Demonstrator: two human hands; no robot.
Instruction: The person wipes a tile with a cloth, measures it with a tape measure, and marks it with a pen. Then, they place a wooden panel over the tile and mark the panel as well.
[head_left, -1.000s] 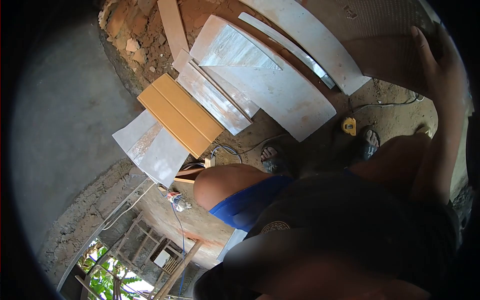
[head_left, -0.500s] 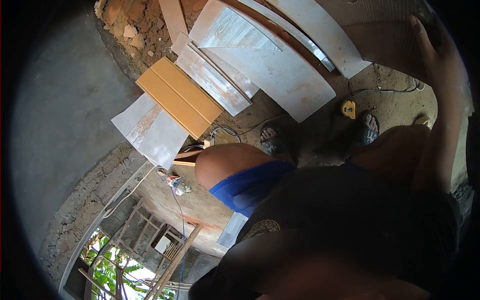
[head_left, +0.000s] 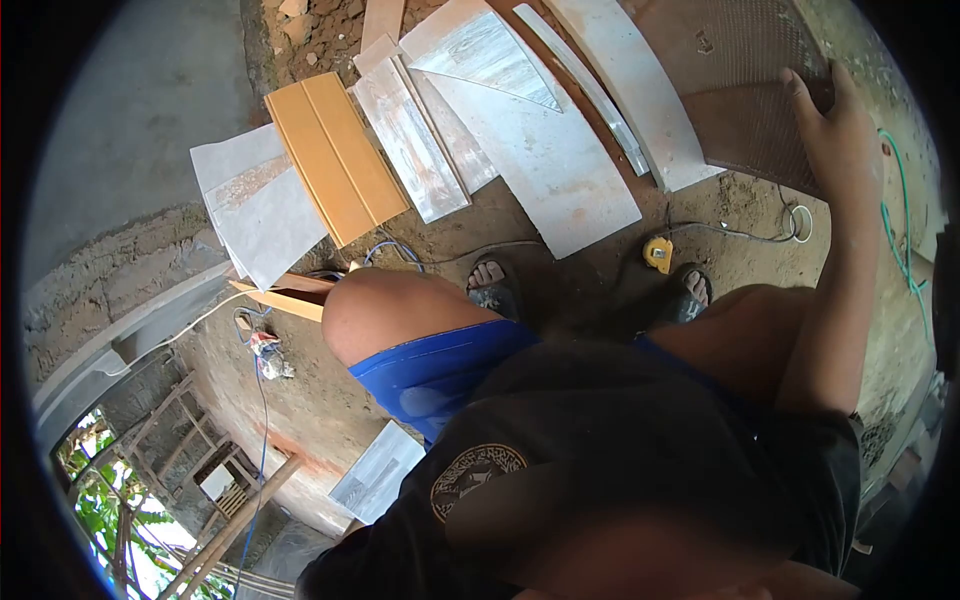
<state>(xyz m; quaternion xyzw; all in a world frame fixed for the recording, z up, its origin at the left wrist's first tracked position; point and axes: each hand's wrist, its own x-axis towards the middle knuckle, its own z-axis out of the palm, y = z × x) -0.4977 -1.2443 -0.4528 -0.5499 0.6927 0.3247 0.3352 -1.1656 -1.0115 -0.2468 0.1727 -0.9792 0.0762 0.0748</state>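
Observation:
On the right, my right hand (head_left: 838, 135) grips the edge of a large brown tile (head_left: 745, 105) with a ribbed surface, its thumb on the near side and the other fingers partly hidden. The tile stands tilted beside a grey-white tile piece (head_left: 655, 120). Left of that lies a wide white tile (head_left: 560, 185) with a pale wood-grain triangle (head_left: 495, 60) on it. A yellow tape measure (head_left: 657, 254) rests on the ground between my feet, close to the right sandal. My left hand is out of view.
Further left are a wood-grain plank tile (head_left: 410, 140), an orange grooved panel (head_left: 335, 160) and white sheets (head_left: 265, 215). Cables (head_left: 740, 232) cross the dirt floor. A green cord (head_left: 900, 225) hangs at right. Another grey tile (head_left: 378, 470) lies behind my left leg.
The view has shifted, so the tiles, panel and tape measure appear further left. My right hand stays on the brown tile's edge.

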